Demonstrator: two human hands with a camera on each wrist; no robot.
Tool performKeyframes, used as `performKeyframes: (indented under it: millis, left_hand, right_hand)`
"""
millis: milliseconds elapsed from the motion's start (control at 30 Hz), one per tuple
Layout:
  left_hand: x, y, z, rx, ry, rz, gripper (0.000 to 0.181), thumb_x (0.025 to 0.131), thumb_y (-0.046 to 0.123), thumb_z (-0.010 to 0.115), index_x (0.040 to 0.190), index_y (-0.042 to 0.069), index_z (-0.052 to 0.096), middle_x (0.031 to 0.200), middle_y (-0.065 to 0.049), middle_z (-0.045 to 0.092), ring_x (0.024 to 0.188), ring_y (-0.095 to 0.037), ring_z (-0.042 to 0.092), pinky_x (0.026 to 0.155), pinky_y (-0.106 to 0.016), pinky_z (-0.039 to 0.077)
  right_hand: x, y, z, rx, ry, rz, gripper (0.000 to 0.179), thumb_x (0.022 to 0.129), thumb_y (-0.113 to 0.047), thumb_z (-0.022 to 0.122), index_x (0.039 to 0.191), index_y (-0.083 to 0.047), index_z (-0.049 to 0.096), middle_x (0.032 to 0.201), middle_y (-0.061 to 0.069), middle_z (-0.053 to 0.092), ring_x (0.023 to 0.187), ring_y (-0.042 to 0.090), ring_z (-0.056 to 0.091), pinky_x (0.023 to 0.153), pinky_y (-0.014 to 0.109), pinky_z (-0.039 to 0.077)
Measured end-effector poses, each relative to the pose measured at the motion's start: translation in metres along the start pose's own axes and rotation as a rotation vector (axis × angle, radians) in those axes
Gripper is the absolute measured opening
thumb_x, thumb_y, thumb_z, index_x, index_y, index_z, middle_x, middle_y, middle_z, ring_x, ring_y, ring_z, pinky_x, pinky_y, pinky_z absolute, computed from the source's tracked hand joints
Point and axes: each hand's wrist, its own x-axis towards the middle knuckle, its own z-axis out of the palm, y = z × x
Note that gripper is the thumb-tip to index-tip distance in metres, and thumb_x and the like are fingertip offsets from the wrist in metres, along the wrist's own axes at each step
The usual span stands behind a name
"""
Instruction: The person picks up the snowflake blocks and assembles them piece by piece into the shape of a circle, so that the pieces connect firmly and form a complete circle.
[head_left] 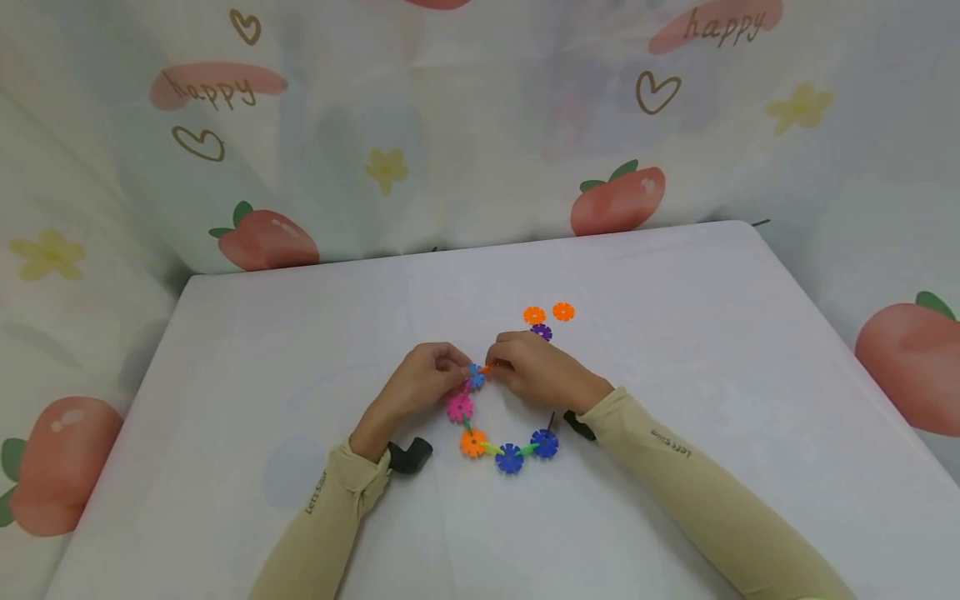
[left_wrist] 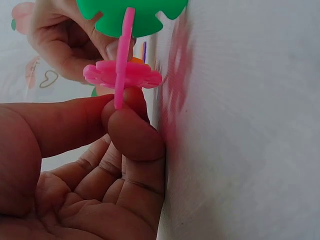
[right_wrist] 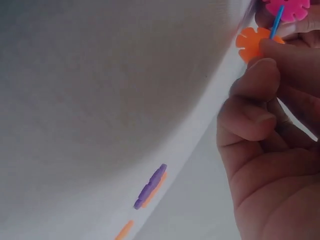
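Observation:
A curved chain of notched plastic snowflake discs lies on the table, with dark blue [head_left: 509,458], orange [head_left: 473,442] and pink [head_left: 460,407] discs among its links. At its upper end, my left hand [head_left: 427,375] pinches the chain beside a light blue disc [head_left: 476,377]. Close up in the left wrist view, a pink disc [left_wrist: 120,75] stands slotted through another at the fingertips, under a green disc [left_wrist: 132,15]. Between thumb and finger my right hand [head_left: 543,367] pinches an orange disc [right_wrist: 252,44], joined to the light blue disc seen edge-on. Fingers partly hide it.
Beyond my right hand lie two loose orange discs [head_left: 563,312] and a purple disc [head_left: 541,332]. A white cloth covers the table [head_left: 675,333], and a printed curtain [head_left: 480,125] hangs behind it. Black wrist straps [head_left: 410,457] show near the sleeves.

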Motion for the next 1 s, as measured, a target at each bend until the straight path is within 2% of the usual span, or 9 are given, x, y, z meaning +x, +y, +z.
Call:
performKeyframes:
  millis: [133,233,300,433,533,733,1000]
  left_hand:
    - [0.001,0.001,0.001,-0.009,-0.010,0.005,0.014,0.102,0.010,0.070,0.112,0.000,0.075,0.084,-0.003,0.071,0.076,-0.017,0.061,0.072,-0.028,0.050]
    - [0.002,0.001,0.001,-0.014,-0.019,0.006,0.015,0.102,0.009,0.069,0.112,-0.001,0.075,0.084,-0.004,0.071,0.075,-0.016,0.061,0.071,-0.028,0.050]
    - [0.002,0.002,0.001,-0.012,-0.022,0.002,0.015,0.102,0.009,0.069,0.113,-0.001,0.074,0.084,-0.004,0.071,0.076,-0.016,0.061,0.072,-0.028,0.050]
    - [0.001,0.002,-0.001,-0.007,-0.018,-0.010,0.017,0.102,0.010,0.069,0.115,0.000,0.075,0.087,-0.004,0.072,0.079,-0.018,0.062,0.074,-0.029,0.050]
    - [-0.001,0.002,-0.003,-0.019,-0.013,-0.017,0.017,0.102,0.010,0.069,0.116,0.001,0.075,0.088,-0.004,0.073,0.080,-0.018,0.062,0.075,-0.029,0.050]
    - [0.002,-0.002,-0.002,-0.052,-0.033,0.004,0.018,0.103,0.010,0.069,0.116,-0.001,0.074,0.086,-0.003,0.072,0.077,-0.016,0.060,0.072,-0.027,0.048]
    - [0.001,-0.002,-0.001,-0.029,-0.017,0.003,0.017,0.102,0.011,0.070,0.114,0.001,0.075,0.085,-0.003,0.072,0.079,-0.017,0.062,0.074,-0.028,0.049]
  right_hand:
    - [-0.003,0.002,-0.003,-0.001,-0.008,0.028,0.004,0.100,-0.003,0.074,0.100,-0.005,0.078,0.091,-0.001,0.065,0.080,0.013,0.057,0.075,0.030,0.053]
    - [-0.007,0.001,-0.005,-0.066,-0.011,0.012,0.004,0.101,-0.002,0.073,0.100,-0.006,0.075,0.089,0.000,0.061,0.078,0.014,0.055,0.073,0.030,0.051]
    - [-0.010,0.002,-0.006,-0.112,-0.004,0.009,0.008,0.101,0.000,0.071,0.097,-0.006,0.070,0.085,0.000,0.058,0.076,0.015,0.054,0.071,0.030,0.050]
    - [-0.014,0.001,-0.010,-0.119,0.028,0.024,0.016,0.100,0.006,0.069,0.091,-0.007,0.064,0.080,0.001,0.061,0.072,0.016,0.056,0.070,0.031,0.051]
    - [-0.012,0.000,-0.011,-0.078,0.023,0.013,0.015,0.100,0.008,0.067,0.094,-0.005,0.066,0.084,0.003,0.067,0.075,0.017,0.060,0.073,0.033,0.055]
    - [-0.007,-0.003,-0.007,-0.107,-0.053,0.033,0.009,0.101,0.004,0.068,0.103,-0.004,0.070,0.089,0.003,0.065,0.080,0.017,0.060,0.078,0.032,0.056]
    - [-0.007,-0.006,-0.007,-0.130,-0.043,0.025,0.011,0.101,0.001,0.071,0.108,-0.003,0.077,0.092,0.003,0.066,0.081,0.017,0.061,0.079,0.032,0.057]
